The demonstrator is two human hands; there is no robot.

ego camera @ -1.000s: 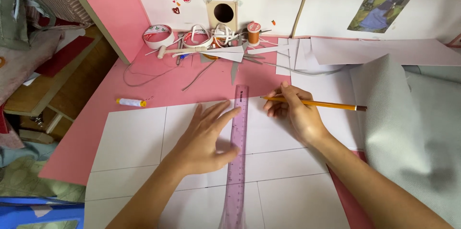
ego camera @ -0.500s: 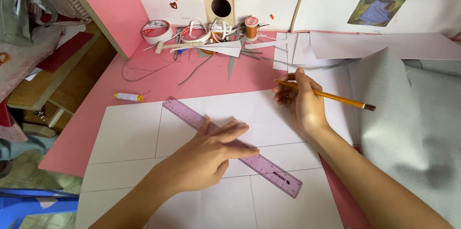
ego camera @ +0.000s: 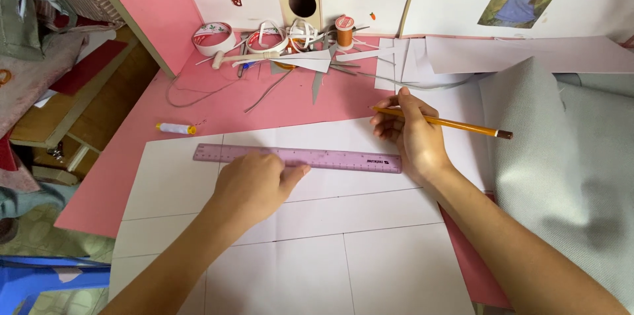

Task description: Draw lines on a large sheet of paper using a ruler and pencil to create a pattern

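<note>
On the white sheet [ego camera: 370, 269], I note my left hand [ego camera: 254, 186] flat, fingers spread, pinning the purple ruler [ego camera: 297, 157] near its middle only, right hand [ego camera: 413, 137] closed around the pencil [ego camera: 456, 123]: the ruler's free end may pivot, skewing any line.

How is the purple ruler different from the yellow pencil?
The flat, see-through purple plastic ruler lies on the white paper sheet; the thin, round yellow wooden pencil is lifted at a slant. The left hand presses the ruler down, while the right hand grips the pencil. The ruler looks longer and wider. Both are long and straight.
</note>
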